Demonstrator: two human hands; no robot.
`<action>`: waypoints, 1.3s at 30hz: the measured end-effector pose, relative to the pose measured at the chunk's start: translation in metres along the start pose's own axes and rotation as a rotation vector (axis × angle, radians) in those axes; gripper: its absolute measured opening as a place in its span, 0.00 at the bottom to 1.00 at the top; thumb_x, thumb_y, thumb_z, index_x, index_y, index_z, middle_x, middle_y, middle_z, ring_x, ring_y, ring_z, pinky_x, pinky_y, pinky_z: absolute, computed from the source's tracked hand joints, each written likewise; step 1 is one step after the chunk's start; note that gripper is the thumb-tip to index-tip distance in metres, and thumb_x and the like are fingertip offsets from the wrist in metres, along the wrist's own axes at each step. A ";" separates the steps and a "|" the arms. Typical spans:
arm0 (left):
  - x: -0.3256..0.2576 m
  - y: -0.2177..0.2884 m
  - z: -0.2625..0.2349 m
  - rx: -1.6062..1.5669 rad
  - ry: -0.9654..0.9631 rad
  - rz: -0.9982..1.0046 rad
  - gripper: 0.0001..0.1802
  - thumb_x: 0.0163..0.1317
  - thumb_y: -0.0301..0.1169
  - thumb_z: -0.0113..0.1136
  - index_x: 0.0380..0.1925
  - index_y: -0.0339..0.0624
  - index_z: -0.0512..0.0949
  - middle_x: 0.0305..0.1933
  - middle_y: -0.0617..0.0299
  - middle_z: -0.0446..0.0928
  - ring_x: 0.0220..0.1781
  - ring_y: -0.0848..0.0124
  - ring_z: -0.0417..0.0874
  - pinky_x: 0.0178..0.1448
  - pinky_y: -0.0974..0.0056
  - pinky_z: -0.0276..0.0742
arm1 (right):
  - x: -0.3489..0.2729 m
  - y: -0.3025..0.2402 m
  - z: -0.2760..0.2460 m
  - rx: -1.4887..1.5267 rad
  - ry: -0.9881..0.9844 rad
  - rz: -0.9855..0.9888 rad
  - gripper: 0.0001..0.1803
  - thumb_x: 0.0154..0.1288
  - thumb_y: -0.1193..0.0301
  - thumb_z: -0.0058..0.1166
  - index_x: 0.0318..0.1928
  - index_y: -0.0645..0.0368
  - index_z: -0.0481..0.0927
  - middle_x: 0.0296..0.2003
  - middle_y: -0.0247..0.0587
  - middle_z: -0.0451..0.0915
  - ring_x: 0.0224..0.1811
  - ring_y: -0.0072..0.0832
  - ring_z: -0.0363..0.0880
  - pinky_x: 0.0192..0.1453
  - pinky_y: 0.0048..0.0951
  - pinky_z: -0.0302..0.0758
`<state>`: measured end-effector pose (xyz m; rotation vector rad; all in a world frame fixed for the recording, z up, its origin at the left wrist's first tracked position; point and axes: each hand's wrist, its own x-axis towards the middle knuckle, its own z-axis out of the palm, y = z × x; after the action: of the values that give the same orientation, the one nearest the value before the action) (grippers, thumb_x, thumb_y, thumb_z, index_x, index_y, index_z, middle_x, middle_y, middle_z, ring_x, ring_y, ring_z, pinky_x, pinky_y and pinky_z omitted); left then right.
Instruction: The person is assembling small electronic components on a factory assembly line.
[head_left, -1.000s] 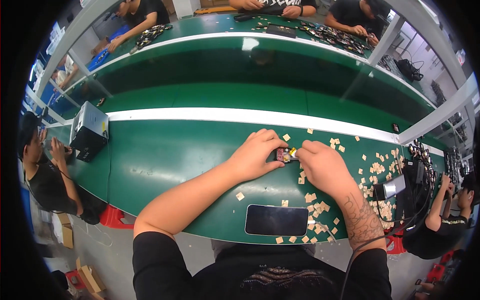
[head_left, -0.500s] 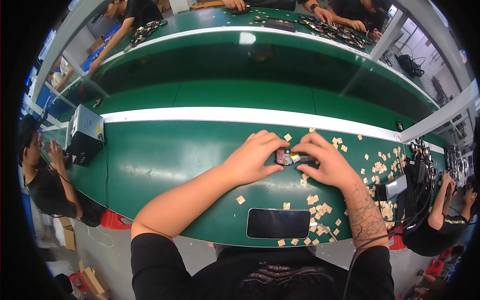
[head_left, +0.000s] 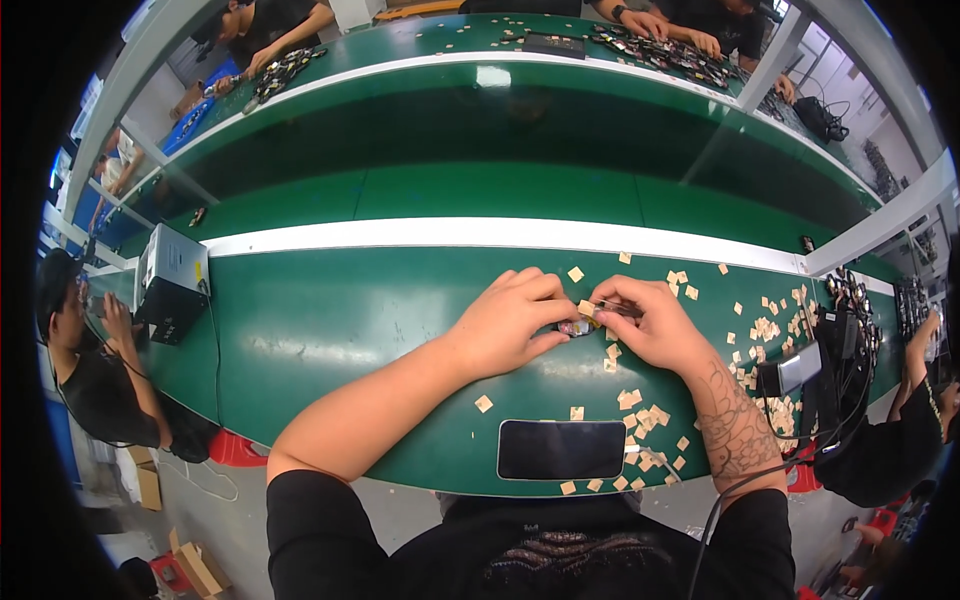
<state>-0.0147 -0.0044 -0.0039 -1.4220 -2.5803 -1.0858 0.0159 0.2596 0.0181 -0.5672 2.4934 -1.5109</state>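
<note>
My left hand (head_left: 510, 315) is closed at the fingertips on a small electronic device (head_left: 577, 328), whose face is mostly covered by the fingers. My right hand (head_left: 655, 322) pinches a slim dark tool (head_left: 622, 309) that looks like tweezers. At the tool's tip, over the device, is a small beige square piece (head_left: 587, 307). More beige squares (head_left: 655, 415) lie scattered over the green table (head_left: 330, 300), mostly to the right of my hands. A smartphone (head_left: 560, 450) with a dark screen lies near the front edge.
On the left stands a grey and black box (head_left: 172, 285) with a cable. A silver and black device (head_left: 788, 370) and a heap of black cables and parts (head_left: 848, 320) are at the right. A white rail (head_left: 480, 233) borders the table's far side. Other people work around the tables.
The tool in my right hand now points at the device, with a beige square at its tip. The right fingers have closed into a pinch, and the device is more covered.
</note>
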 end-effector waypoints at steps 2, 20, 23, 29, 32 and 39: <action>0.000 0.001 0.000 0.015 -0.001 0.017 0.19 0.60 0.29 0.77 0.52 0.49 0.86 0.47 0.63 0.81 0.54 0.57 0.81 0.63 0.53 0.75 | -0.001 0.000 -0.002 -0.024 -0.013 -0.014 0.09 0.72 0.80 0.65 0.50 0.65 0.84 0.38 0.42 0.87 0.37 0.25 0.85 0.43 0.27 0.82; 0.000 0.004 -0.002 -0.002 0.042 -0.033 0.20 0.58 0.30 0.79 0.50 0.46 0.83 0.47 0.61 0.81 0.53 0.56 0.81 0.62 0.52 0.76 | -0.002 -0.008 0.014 -0.203 0.095 -0.102 0.10 0.68 0.85 0.61 0.48 0.62 0.83 0.43 0.42 0.80 0.42 0.35 0.86 0.45 0.35 0.82; 0.000 0.005 -0.001 0.007 0.064 -0.034 0.19 0.58 0.30 0.79 0.50 0.47 0.84 0.47 0.62 0.81 0.53 0.57 0.82 0.63 0.53 0.76 | -0.004 -0.001 0.009 -0.190 0.058 -0.159 0.10 0.69 0.84 0.61 0.49 0.62 0.86 0.44 0.42 0.81 0.44 0.36 0.86 0.47 0.35 0.83; -0.001 0.003 -0.001 0.040 0.015 0.018 0.14 0.61 0.32 0.77 0.47 0.51 0.88 0.47 0.65 0.81 0.53 0.60 0.82 0.62 0.53 0.77 | -0.003 -0.005 0.000 -0.239 -0.025 -0.114 0.11 0.71 0.83 0.61 0.50 0.62 0.87 0.43 0.43 0.83 0.42 0.37 0.86 0.49 0.35 0.83; 0.000 0.005 0.001 0.076 0.015 0.037 0.13 0.62 0.32 0.76 0.47 0.51 0.89 0.48 0.66 0.82 0.53 0.61 0.82 0.61 0.53 0.78 | -0.004 -0.005 0.001 -0.203 -0.014 -0.098 0.10 0.73 0.81 0.59 0.51 0.62 0.86 0.41 0.43 0.84 0.41 0.36 0.86 0.47 0.34 0.83; 0.001 0.010 -0.002 0.220 -0.018 0.078 0.14 0.63 0.33 0.75 0.49 0.52 0.87 0.51 0.65 0.82 0.55 0.61 0.82 0.60 0.53 0.79 | -0.004 -0.004 -0.004 -0.063 -0.019 0.030 0.11 0.74 0.79 0.61 0.54 0.65 0.85 0.44 0.48 0.88 0.43 0.36 0.89 0.48 0.34 0.84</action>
<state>-0.0081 -0.0018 0.0039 -1.4706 -2.5366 -0.7554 0.0188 0.2624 0.0229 -0.5486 2.5307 -1.4141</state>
